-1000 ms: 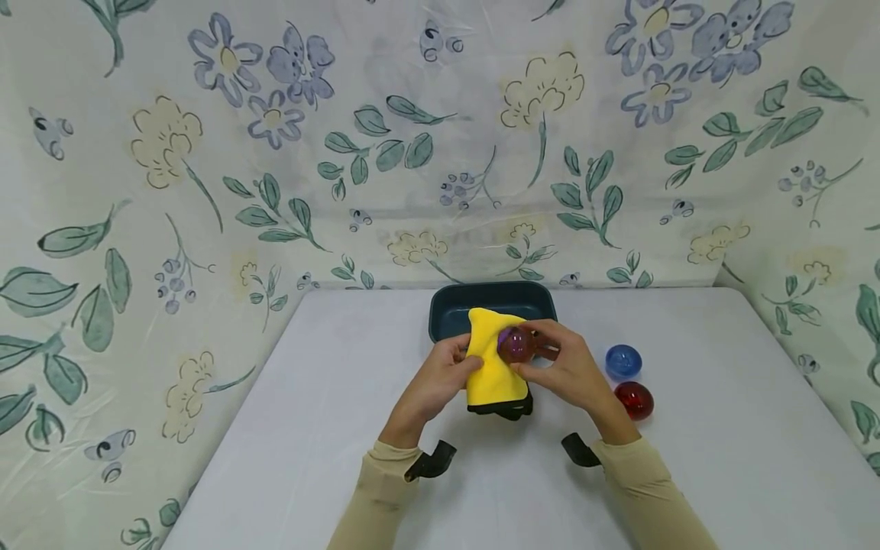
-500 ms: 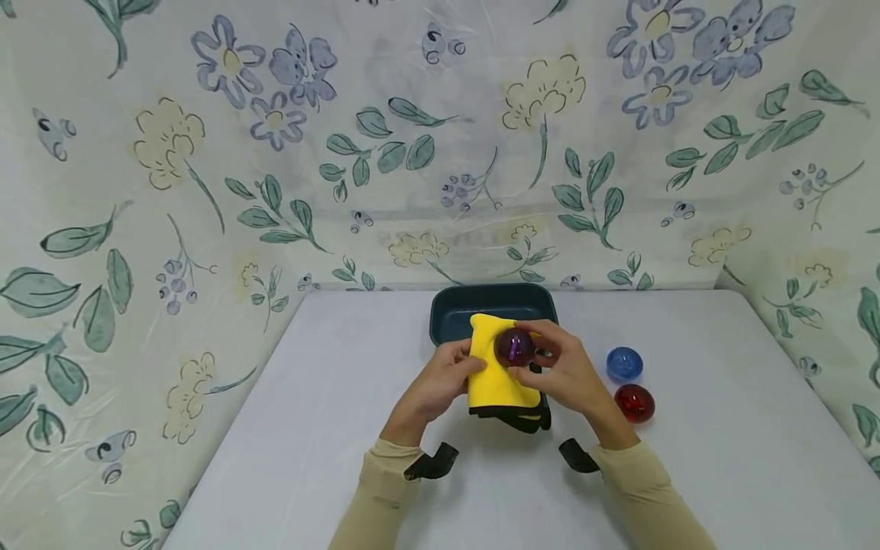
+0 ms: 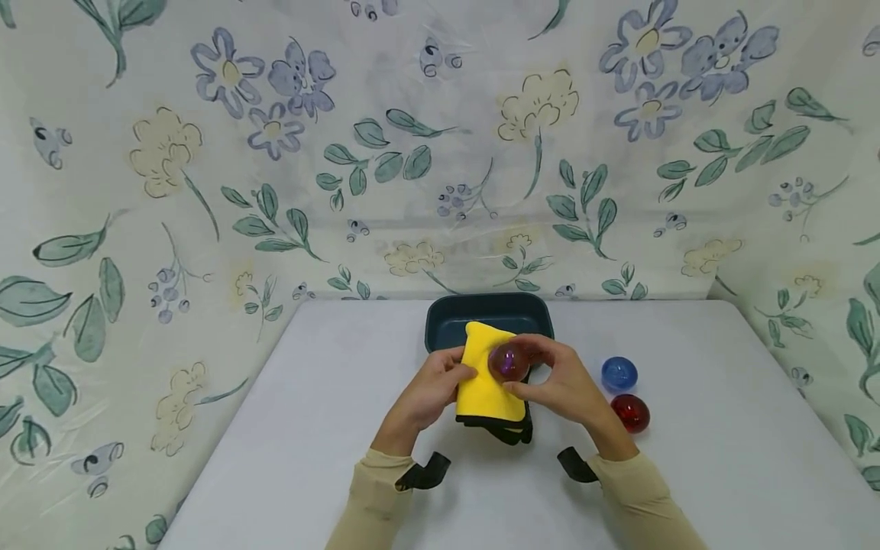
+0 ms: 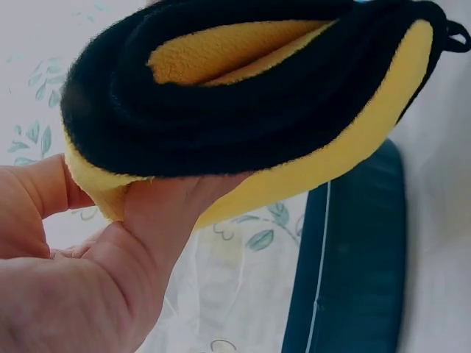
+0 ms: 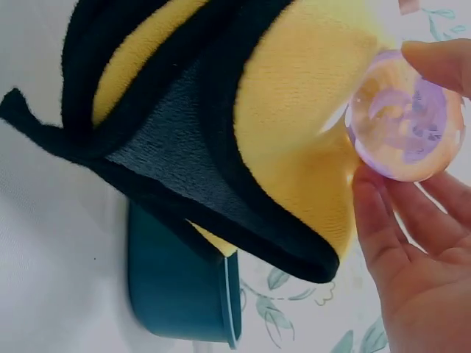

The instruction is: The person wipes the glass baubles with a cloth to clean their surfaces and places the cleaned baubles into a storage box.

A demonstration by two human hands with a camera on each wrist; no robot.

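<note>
My left hand (image 3: 436,382) grips a folded yellow cloth with black edging (image 3: 486,378), held up above the table; in the left wrist view the cloth (image 4: 243,95) bulges over my thumb and palm (image 4: 110,257). My right hand (image 3: 553,382) holds a translucent purple ball (image 3: 509,361) in its fingertips, pressed against the cloth's face. The right wrist view shows the purple ball (image 5: 405,118) against the yellow cloth (image 5: 294,118), with fingers (image 5: 390,220) curled under it.
A dark teal tray (image 3: 490,315) sits right behind the hands on the white table (image 3: 330,428). A blue ball (image 3: 619,373) and a red ball (image 3: 630,412) lie to the right. Flowered fabric walls (image 3: 206,191) close in the back and sides.
The purple ball has shifted slightly against the cloth, and the cloth's lower edge has swung a little. Both hands keep their hold in about the same place.
</note>
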